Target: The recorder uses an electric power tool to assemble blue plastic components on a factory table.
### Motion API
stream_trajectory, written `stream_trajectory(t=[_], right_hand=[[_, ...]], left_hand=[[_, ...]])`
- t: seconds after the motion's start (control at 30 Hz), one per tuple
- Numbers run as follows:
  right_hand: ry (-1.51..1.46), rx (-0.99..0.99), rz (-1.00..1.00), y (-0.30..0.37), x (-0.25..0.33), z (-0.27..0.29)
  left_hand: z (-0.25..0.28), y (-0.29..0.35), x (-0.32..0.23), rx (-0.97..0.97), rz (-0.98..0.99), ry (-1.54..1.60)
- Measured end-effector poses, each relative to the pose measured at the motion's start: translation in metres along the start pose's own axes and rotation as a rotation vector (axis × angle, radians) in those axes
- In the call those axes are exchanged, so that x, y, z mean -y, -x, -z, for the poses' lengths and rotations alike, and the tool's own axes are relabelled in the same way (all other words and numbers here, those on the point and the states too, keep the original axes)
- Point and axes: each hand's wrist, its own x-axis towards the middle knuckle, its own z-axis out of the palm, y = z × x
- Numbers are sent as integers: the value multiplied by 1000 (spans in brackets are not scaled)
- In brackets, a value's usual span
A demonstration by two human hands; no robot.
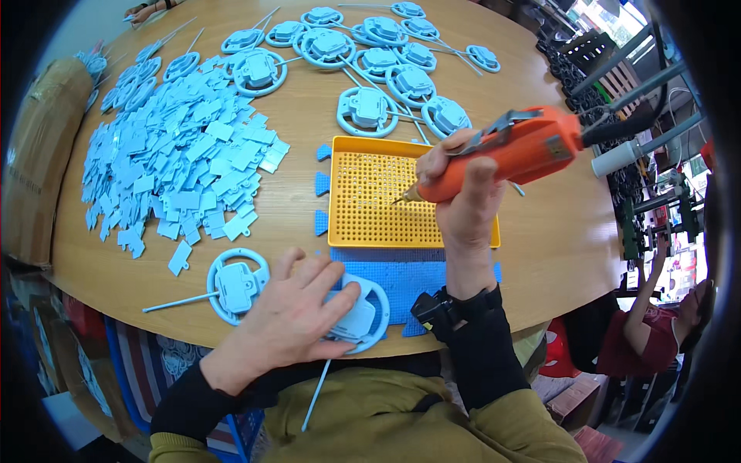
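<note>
My right hand [467,185] is closed around an orange electric screwdriver [513,150]. Its bit points down and left over a yellow tray [494,238] whose floor is full of small round holes. My left hand [297,312] lies on a light-blue wheel-shaped plastic part [378,320] at the table's near edge, fingers bent over its middle and thumb by its lower rim. A thin rod sticks out of that part toward me. Just left of this hand rests a second wheel-shaped part [238,285], its rod pointing left.
Many small light-blue plates [185,154] form a heap on the left. More wheel-shaped parts [367,109] with rods crowd the far side. Blue mats [417,274] lie under and before the tray. A cardboard box [46,154] stands at left; another person [648,332] is at right.
</note>
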Motion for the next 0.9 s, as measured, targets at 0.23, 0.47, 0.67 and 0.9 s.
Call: stream_trajectory(t=[0.23,0.47,0.67,0.9], right_hand=[[-122,4,7,27,65,-26],[-11,232,-157,66,63,-49],[-4,209,-199,74,54,-57],[10,306,-74,74,32,-49]], left_hand=[[-28,3,1,-150,183,172],[-32,6,-4,-157,218,168],[-30,9,-4,-129,206,125],[-20,-1,-5,-30,206,104]])
